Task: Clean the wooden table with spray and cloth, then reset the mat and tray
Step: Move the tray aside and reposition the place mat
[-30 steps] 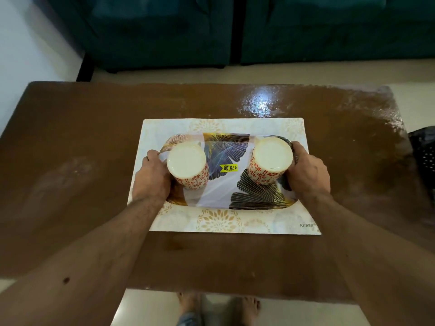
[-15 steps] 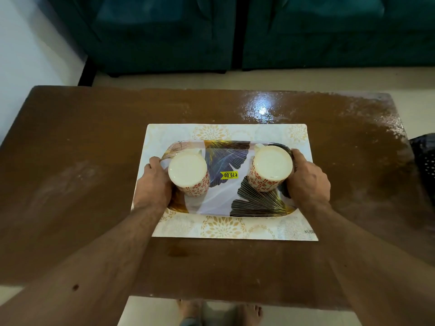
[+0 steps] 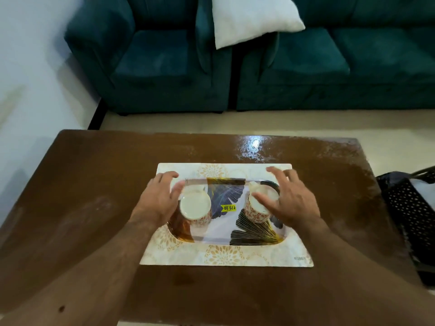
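Hovering open, L hand (image 3: pixel 156 201) & R hand (image 3: pixel 292 198) flank tray (image 3: pixel 226 228) w/ cups.

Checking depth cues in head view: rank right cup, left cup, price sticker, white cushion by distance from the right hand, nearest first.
From the right hand:
1. Right cup, directly under its fingers.
2. Price sticker, tray centre, to its left.
3. Left cup, tray's left end, by the left hand.
4. White cushion, on the sofa beyond the table.

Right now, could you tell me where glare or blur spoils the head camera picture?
Head view: bright glare sits on the wet far part of the table; the right hand and left hand are motion-smeared at the fingers; the tray and mat stay sharp.
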